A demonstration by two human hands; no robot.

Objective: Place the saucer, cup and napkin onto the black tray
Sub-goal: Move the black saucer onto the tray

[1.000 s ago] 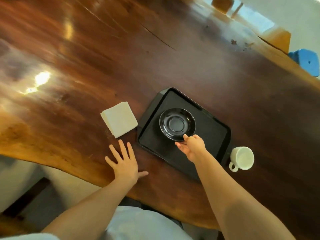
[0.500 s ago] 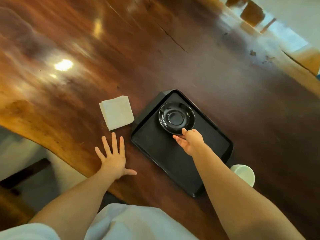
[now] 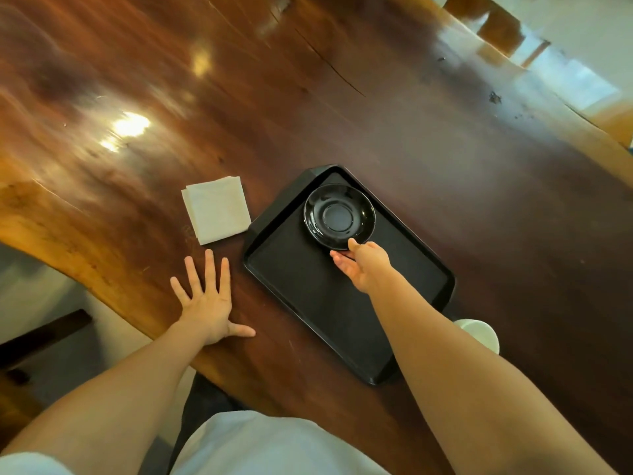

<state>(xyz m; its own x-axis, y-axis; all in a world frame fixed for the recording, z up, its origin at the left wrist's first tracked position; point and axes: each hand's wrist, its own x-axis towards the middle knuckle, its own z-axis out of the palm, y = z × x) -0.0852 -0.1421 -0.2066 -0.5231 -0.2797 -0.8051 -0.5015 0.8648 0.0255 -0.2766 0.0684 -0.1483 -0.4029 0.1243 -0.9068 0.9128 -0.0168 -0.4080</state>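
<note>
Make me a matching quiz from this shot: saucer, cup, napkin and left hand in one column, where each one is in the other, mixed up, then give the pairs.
Things:
1. saucer
2. cup
3. napkin
4. left hand

Places:
A. on the table, left of the tray
B. flat on the table, fingers spread, near the front edge
C. on the tray, at its far end, with the right hand at its rim
D. on the table by the tray's right corner, partly hidden by the right arm

Pairs: 1-C, 2-D, 3-A, 4-B
</note>
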